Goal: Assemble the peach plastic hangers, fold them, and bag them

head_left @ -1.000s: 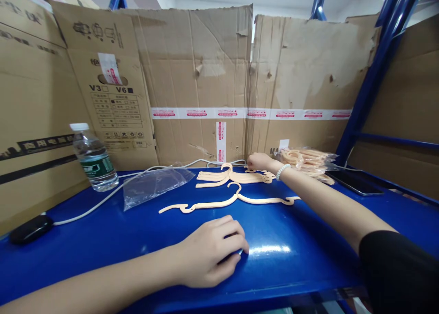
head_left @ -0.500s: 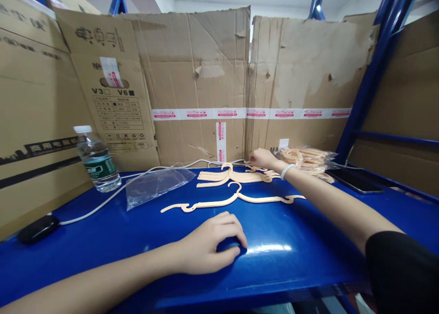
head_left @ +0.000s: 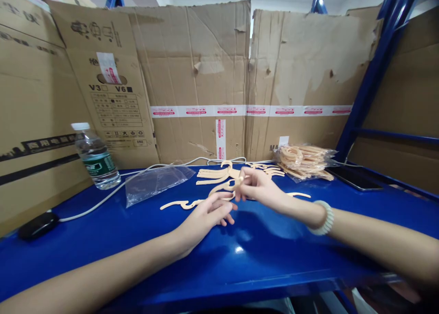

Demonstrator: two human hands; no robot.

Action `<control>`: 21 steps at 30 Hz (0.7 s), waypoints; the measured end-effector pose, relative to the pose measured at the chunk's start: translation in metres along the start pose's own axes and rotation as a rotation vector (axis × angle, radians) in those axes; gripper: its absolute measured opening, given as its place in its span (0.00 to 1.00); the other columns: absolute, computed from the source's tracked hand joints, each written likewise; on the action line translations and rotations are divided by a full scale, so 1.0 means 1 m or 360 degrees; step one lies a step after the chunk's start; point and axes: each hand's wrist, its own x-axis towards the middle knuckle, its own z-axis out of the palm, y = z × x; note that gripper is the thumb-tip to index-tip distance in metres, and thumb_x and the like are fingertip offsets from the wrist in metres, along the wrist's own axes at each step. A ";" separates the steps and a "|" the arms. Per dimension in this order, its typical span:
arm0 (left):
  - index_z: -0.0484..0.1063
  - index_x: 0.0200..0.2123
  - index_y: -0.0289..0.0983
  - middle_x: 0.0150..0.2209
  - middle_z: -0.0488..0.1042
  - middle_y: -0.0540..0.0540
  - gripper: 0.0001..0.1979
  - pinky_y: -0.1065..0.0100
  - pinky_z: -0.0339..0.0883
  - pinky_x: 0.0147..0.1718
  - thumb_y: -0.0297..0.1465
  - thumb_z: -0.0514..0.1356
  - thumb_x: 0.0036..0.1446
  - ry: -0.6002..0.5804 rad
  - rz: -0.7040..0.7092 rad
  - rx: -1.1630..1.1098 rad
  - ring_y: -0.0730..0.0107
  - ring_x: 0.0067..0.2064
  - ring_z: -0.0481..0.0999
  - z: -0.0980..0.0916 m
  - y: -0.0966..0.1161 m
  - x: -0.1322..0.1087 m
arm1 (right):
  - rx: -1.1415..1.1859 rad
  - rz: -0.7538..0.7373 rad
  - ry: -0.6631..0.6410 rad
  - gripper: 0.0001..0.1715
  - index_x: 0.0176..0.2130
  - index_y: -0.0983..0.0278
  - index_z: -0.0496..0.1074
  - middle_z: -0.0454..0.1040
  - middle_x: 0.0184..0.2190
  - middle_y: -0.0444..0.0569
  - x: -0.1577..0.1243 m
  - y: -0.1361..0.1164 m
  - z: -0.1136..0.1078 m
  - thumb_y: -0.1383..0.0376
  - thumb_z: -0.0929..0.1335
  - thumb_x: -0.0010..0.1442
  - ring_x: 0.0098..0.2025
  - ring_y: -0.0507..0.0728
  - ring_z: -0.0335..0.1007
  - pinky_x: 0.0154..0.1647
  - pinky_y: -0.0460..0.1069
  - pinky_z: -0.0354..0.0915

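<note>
A thin beige plastic hanger (head_left: 178,204) lies across the middle of the blue shelf (head_left: 274,254). My right hand (head_left: 258,188) pinches the hanger's hook just above the shelf. My left hand (head_left: 207,216) reaches in from the left with fingers spread, its fingertips at the hanger's neck below the hook. Behind them lies a small pile of the same beige hangers (head_left: 219,173).
A clear plastic bag (head_left: 154,181) lies at left of the hangers, a water bottle (head_left: 95,157) further left. A bagged bundle of hangers (head_left: 305,161) and a dark phone (head_left: 353,178) sit at right. A white cable (head_left: 103,199) runs to a black device (head_left: 36,224). Cardboard walls enclose the back.
My right hand has pulled back from the far pile to the near hanger and taken its hook. My left hand has left the shelf front and moved up to the hanger.
</note>
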 end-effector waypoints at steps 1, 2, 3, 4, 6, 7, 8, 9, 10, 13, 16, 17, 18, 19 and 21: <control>0.69 0.46 0.37 0.42 0.74 0.42 0.22 0.66 0.63 0.36 0.45 0.63 0.55 0.0006 -0.0013 -0.0050 0.67 0.37 0.74 0.001 0.000 0.000 | 0.0106 0.0071 -0.0033 0.14 0.29 0.61 0.60 0.74 0.22 0.42 -0.009 -0.001 0.009 0.61 0.70 0.53 0.25 0.52 0.71 0.24 0.45 0.62; 0.70 0.43 0.36 0.39 0.75 0.43 0.21 0.67 0.63 0.35 0.46 0.63 0.55 -0.0007 -0.0027 -0.0081 0.68 0.36 0.73 0.002 0.001 -0.001 | 0.0175 0.0127 -0.0070 0.16 0.29 0.61 0.61 0.73 0.21 0.42 -0.016 0.000 0.016 0.59 0.71 0.53 0.24 0.52 0.70 0.23 0.45 0.61; 0.71 0.40 0.35 0.36 0.75 0.44 0.21 0.68 0.63 0.33 0.47 0.63 0.55 -0.0019 -0.0039 -0.0091 0.69 0.34 0.73 0.004 0.001 -0.001 | 0.0218 0.0152 -0.0092 0.17 0.28 0.62 0.61 0.72 0.21 0.42 -0.021 0.001 0.022 0.57 0.72 0.52 0.24 0.52 0.69 0.23 0.45 0.60; 0.71 0.37 0.35 0.33 0.75 0.45 0.21 0.69 0.63 0.32 0.48 0.63 0.54 -0.0019 -0.0047 -0.0083 0.69 0.33 0.72 0.005 0.002 -0.002 | 0.0236 0.0154 -0.0101 0.19 0.28 0.62 0.61 0.71 0.21 0.42 -0.025 0.002 0.027 0.56 0.72 0.52 0.24 0.51 0.69 0.23 0.45 0.60; 0.69 0.33 0.34 0.29 0.75 0.46 0.21 0.70 0.63 0.30 0.49 0.63 0.53 0.0028 -0.0040 -0.0044 0.71 0.30 0.72 0.005 0.003 -0.002 | 0.0196 0.0135 -0.0121 0.20 0.28 0.63 0.63 0.72 0.22 0.43 -0.026 0.005 0.029 0.54 0.73 0.52 0.25 0.52 0.69 0.25 0.46 0.62; 0.69 0.33 0.35 0.28 0.74 0.47 0.21 0.70 0.63 0.30 0.49 0.64 0.52 0.0078 -0.0032 -0.0038 0.71 0.29 0.72 0.004 0.003 -0.002 | 0.0154 0.0143 -0.0149 0.20 0.29 0.63 0.64 0.73 0.23 0.44 -0.025 0.006 0.027 0.53 0.73 0.52 0.26 0.52 0.69 0.26 0.46 0.63; 0.68 0.32 0.35 0.28 0.74 0.48 0.21 0.70 0.63 0.30 0.48 0.65 0.51 0.0134 -0.0024 -0.0043 0.72 0.28 0.73 0.002 0.004 -0.002 | 0.0111 0.0167 -0.0181 0.20 0.30 0.64 0.66 0.74 0.24 0.46 -0.021 0.006 0.023 0.52 0.73 0.52 0.26 0.52 0.69 0.27 0.46 0.63; 0.67 0.32 0.35 0.28 0.74 0.49 0.21 0.69 0.64 0.30 0.47 0.66 0.51 0.0186 -0.0018 -0.0058 0.71 0.28 0.74 0.000 0.005 -0.002 | 0.0072 0.0194 -0.0206 0.20 0.33 0.65 0.68 0.75 0.26 0.47 -0.017 0.005 0.017 0.51 0.72 0.54 0.27 0.53 0.70 0.28 0.47 0.64; 0.66 0.32 0.36 0.29 0.74 0.49 0.20 0.69 0.64 0.30 0.46 0.66 0.51 0.0227 -0.0016 -0.0077 0.71 0.28 0.75 -0.003 0.007 -0.002 | 0.0024 0.0215 -0.0221 0.21 0.36 0.66 0.70 0.76 0.27 0.49 -0.011 0.005 0.008 0.50 0.70 0.56 0.28 0.53 0.71 0.28 0.47 0.64; 0.63 0.31 0.36 0.32 0.76 0.48 0.18 0.68 0.65 0.31 0.42 0.66 0.52 0.0308 -0.0045 -0.0152 0.70 0.28 0.76 -0.012 0.013 -0.001 | -0.0389 0.0092 -0.0043 0.18 0.42 0.68 0.72 0.77 0.32 0.52 0.007 0.011 -0.025 0.56 0.63 0.64 0.33 0.55 0.73 0.33 0.48 0.66; 0.63 0.33 0.36 0.34 0.77 0.45 0.13 0.68 0.65 0.32 0.36 0.64 0.54 0.0335 -0.0110 -0.0262 0.70 0.28 0.76 -0.021 0.021 0.000 | -0.1373 -0.0095 0.0060 0.11 0.42 0.67 0.73 0.78 0.36 0.52 0.021 0.028 -0.058 0.69 0.64 0.61 0.37 0.57 0.73 0.38 0.49 0.66; 0.64 0.33 0.35 0.34 0.77 0.45 0.11 0.68 0.66 0.32 0.34 0.63 0.54 0.0342 -0.0131 -0.0293 0.70 0.28 0.76 -0.024 0.024 0.000 | -0.1521 -0.0106 0.0043 0.11 0.41 0.67 0.74 0.77 0.37 0.53 0.024 0.035 -0.065 0.72 0.64 0.59 0.38 0.58 0.73 0.39 0.50 0.65; 0.64 0.33 0.35 0.33 0.77 0.45 0.10 0.68 0.66 0.32 0.32 0.63 0.54 0.0348 -0.0151 -0.0314 0.70 0.28 0.76 -0.027 0.026 0.000 | -0.1630 -0.0114 0.0010 0.10 0.39 0.67 0.74 0.77 0.38 0.55 0.025 0.041 -0.071 0.73 0.65 0.58 0.40 0.60 0.73 0.41 0.51 0.65; 0.64 0.33 0.35 0.32 0.77 0.45 0.09 0.68 0.66 0.32 0.30 0.63 0.53 0.0358 -0.0168 -0.0332 0.70 0.28 0.76 -0.030 0.028 -0.001 | -0.1680 -0.0116 -0.0021 0.10 0.38 0.68 0.74 0.76 0.38 0.56 0.026 0.047 -0.075 0.75 0.66 0.56 0.42 0.61 0.72 0.43 0.52 0.64; 0.64 0.33 0.36 0.31 0.76 0.47 0.08 0.69 0.66 0.32 0.26 0.62 0.52 0.0374 -0.0201 -0.0390 0.70 0.29 0.76 -0.036 0.032 -0.005 | -0.1734 -0.0130 -0.0064 0.09 0.37 0.68 0.74 0.75 0.40 0.57 0.027 0.056 -0.077 0.75 0.67 0.55 0.44 0.62 0.71 0.45 0.52 0.63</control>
